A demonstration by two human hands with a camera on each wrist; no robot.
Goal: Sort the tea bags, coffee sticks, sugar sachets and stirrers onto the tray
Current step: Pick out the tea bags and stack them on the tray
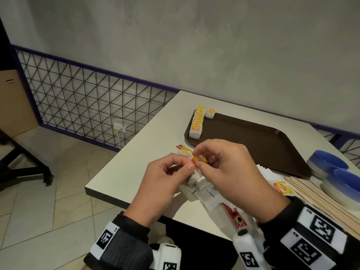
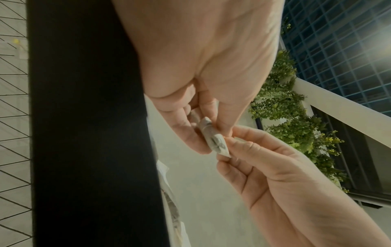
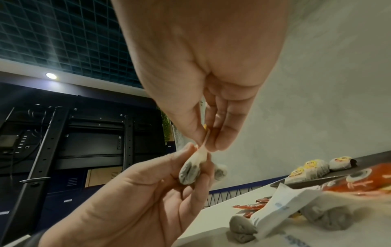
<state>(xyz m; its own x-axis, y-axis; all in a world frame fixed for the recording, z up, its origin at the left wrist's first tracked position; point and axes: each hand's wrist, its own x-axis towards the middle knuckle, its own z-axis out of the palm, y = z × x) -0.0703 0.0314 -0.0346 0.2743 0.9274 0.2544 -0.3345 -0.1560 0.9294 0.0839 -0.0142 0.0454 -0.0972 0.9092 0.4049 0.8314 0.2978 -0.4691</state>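
Pinching one tea bag (image 1: 191,179) between left hand (image 1: 163,184) and right hand (image 1: 231,170) above the table edge (image 1: 124,199), tray (image 1: 253,145) lying beyond the knuckles with open floor.

Head view looks down over table (image 1: 124,172) corner; both wrist views sit close under palms, facing upward, sharing the pinched tea bag (image 3: 191,168).
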